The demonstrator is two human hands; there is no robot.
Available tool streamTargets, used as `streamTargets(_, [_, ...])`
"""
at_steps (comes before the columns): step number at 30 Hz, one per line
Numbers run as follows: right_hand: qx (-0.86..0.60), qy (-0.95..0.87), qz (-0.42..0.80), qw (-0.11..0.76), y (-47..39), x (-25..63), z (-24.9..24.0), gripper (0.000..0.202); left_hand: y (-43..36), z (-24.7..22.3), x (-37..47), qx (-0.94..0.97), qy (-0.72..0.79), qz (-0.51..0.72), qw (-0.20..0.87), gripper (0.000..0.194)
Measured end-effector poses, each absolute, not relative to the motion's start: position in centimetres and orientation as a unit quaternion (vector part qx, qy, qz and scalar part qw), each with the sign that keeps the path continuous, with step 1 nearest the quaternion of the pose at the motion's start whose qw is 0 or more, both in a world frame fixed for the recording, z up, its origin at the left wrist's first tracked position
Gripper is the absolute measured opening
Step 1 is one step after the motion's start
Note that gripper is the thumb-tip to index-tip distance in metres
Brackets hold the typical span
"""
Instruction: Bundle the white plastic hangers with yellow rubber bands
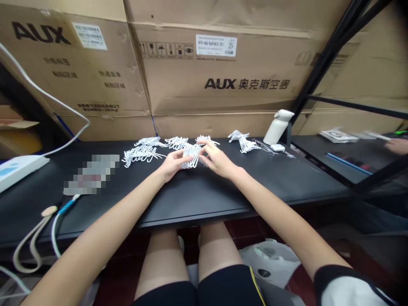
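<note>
Between my hands, just above the black table, is a bundle of white wire hooks. My left hand grips its left side with thumb and fingers. At its right side, my right hand pinches the bundle, with the index finger over the top. Behind and left of my hands lie more bundles of white hooks, side by side. One more pile is partly hidden behind my right hand. Farther right lies a separate bundle.
A white bottle stands at the back right, near glasses and a small white case. At left are a blurred-out phone with a cable and a power strip. Large cartons line the back. Another person's hand is far right.
</note>
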State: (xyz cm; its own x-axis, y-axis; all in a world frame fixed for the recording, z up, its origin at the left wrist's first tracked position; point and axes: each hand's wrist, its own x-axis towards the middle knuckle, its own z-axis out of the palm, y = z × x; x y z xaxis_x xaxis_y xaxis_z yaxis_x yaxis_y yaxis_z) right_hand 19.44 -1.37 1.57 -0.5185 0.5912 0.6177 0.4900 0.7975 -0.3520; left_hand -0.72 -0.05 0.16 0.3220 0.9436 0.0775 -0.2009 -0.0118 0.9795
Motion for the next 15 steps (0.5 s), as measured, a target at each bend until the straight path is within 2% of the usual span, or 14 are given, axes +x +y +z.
streamTargets(15, [-0.319, -0.854, 0.071, 0.404, -1.73, 19.17, 1.64, 0.018, 0.05, 0.31, -1.16, 0.536, 0.33, 0.453, 0.632, 0.039])
